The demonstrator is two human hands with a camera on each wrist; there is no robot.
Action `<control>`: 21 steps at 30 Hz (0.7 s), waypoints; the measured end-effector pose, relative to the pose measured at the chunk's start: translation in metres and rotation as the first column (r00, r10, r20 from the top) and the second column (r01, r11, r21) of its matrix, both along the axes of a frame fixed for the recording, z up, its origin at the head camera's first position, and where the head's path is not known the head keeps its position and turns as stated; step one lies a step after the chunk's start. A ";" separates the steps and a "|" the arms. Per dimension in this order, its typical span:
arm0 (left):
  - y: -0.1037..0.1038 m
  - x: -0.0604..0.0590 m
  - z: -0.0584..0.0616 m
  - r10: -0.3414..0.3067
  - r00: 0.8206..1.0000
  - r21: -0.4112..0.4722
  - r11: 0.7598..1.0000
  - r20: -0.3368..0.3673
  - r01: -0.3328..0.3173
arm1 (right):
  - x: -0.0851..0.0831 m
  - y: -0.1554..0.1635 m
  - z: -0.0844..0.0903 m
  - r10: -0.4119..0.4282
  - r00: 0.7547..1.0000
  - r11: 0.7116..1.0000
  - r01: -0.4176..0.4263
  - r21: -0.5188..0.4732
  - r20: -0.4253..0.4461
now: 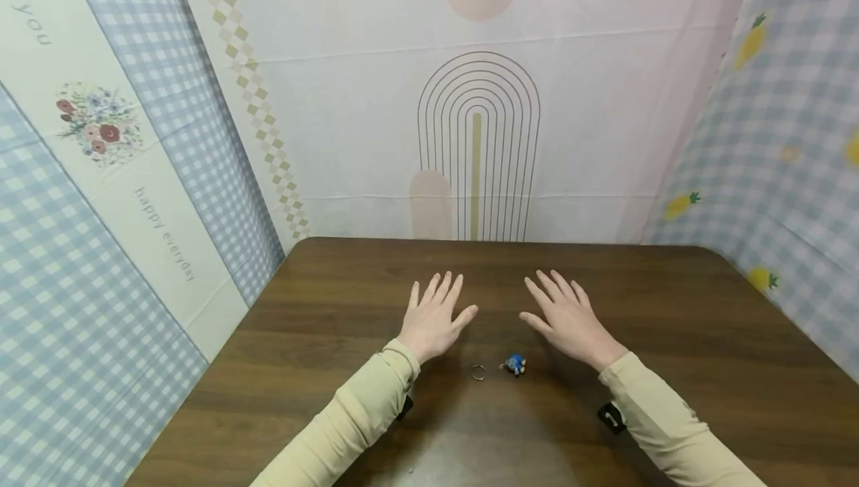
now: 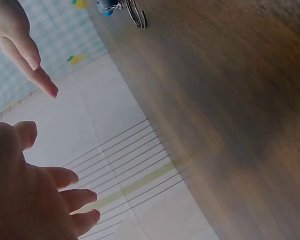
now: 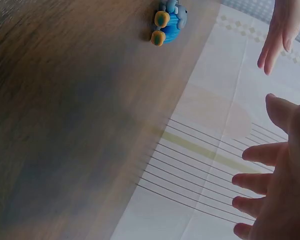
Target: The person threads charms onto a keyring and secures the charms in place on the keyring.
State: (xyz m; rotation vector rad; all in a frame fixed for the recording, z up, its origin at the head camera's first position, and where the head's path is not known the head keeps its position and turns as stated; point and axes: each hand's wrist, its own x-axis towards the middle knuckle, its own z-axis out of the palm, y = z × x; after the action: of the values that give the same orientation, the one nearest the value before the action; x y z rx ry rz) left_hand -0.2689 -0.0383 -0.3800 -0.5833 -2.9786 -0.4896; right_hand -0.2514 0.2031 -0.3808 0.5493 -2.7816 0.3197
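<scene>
Both hands hover over the brown table with fingers spread and nothing in them. In the head view my left hand (image 1: 432, 324) is left of a metal split ring (image 1: 478, 373), and my right hand (image 1: 570, 323) is up and to the right of a small blue figurine (image 1: 515, 365). Ring and figurine lie side by side, a little apart, nearer the body than the fingertips. The right wrist view shows the figurine (image 3: 170, 25) with orange-soled feet and a grey head. At the top of the left wrist view, the ring (image 2: 136, 14) appears beside the figurine's edge (image 2: 108, 6).
The wooden table (image 1: 322, 412) has rounded far corners. Behind it hangs a pale cloth (image 1: 349, 136) with arch line patterns. Checked blue cloths stand at the left (image 1: 80, 308) and right (image 1: 792, 159). A black strap piece (image 1: 611, 418) sits at the right wrist.
</scene>
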 end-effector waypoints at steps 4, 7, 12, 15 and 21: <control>0.005 -0.002 0.000 -0.030 0.999 -0.015 0.999 0.020 0.030 | -0.004 0.003 -0.002 0.019 1.000 1.000 -0.019 0.003 -0.002; 0.010 -0.003 -0.001 -0.092 0.993 -0.039 0.995 0.078 0.095 | -0.006 0.003 -0.003 0.066 0.998 0.998 -0.066 0.008 0.025; 0.017 0.000 -0.008 -0.199 0.964 -0.077 0.973 0.176 0.215 | -0.007 -0.004 -0.010 0.211 0.970 0.976 -0.217 0.035 0.124; 0.021 0.001 -0.011 -0.216 0.957 -0.110 0.964 0.193 0.240 | -0.007 -0.009 -0.016 0.299 0.937 0.949 -0.312 0.049 0.181; 0.030 0.000 -0.013 -0.229 0.949 -0.195 0.942 0.217 0.272 | -0.009 -0.018 -0.024 0.331 0.914 0.929 -0.359 0.092 0.233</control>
State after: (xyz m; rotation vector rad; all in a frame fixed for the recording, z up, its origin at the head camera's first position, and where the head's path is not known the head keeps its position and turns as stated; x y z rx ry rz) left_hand -0.2687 -0.0087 -0.3930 -1.0019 -3.1829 -0.2354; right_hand -0.2604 0.1846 -0.4051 1.1097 -2.9164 0.2809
